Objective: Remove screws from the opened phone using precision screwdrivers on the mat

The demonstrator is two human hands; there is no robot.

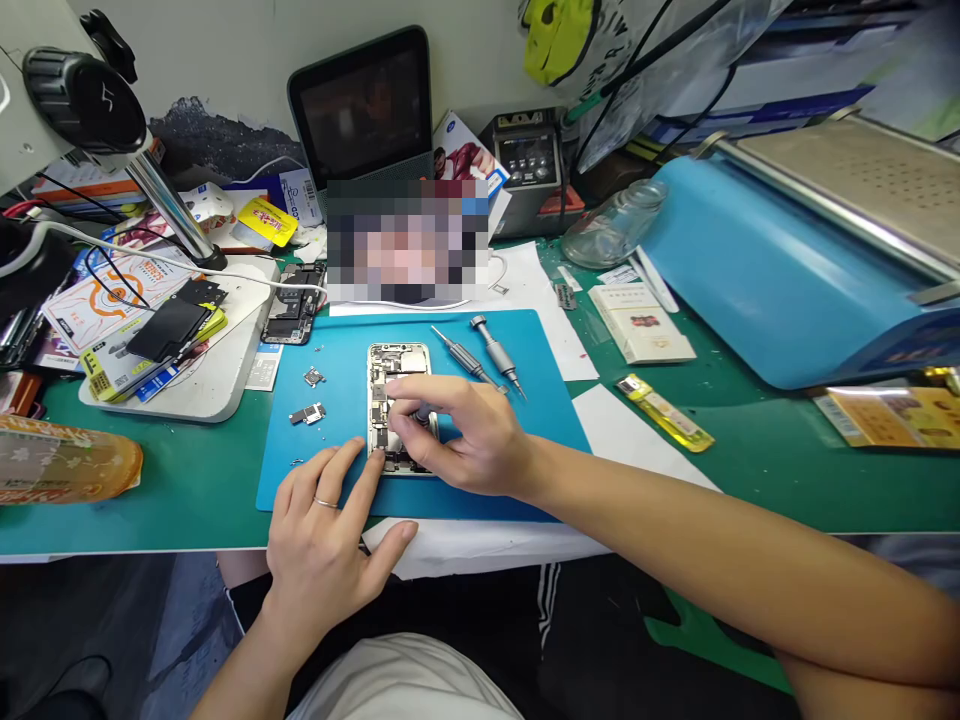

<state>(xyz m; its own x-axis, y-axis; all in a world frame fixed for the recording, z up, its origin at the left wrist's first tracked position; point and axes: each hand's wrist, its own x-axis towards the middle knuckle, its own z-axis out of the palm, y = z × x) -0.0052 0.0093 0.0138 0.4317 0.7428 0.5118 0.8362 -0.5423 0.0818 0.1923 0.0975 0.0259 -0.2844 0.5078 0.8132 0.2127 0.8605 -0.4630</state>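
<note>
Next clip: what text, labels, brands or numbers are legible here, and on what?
Nothing reads for certain.
Yellow sticker: red print, blurred.
White cardboard box: small print, too small.
Clear plastic bag: large dark letters, cut off.
Black bench unit: panel labels too small.
Opened phone: no legible marking.

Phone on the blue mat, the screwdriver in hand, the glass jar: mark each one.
Phone (396, 362): head view, on its exposed upper half.
Screwdriver (424, 412): head view, on the grey part showing between the fingers of the right hand (472, 440).
Glass jar (611, 228): head view, on its clear side wall.
</note>
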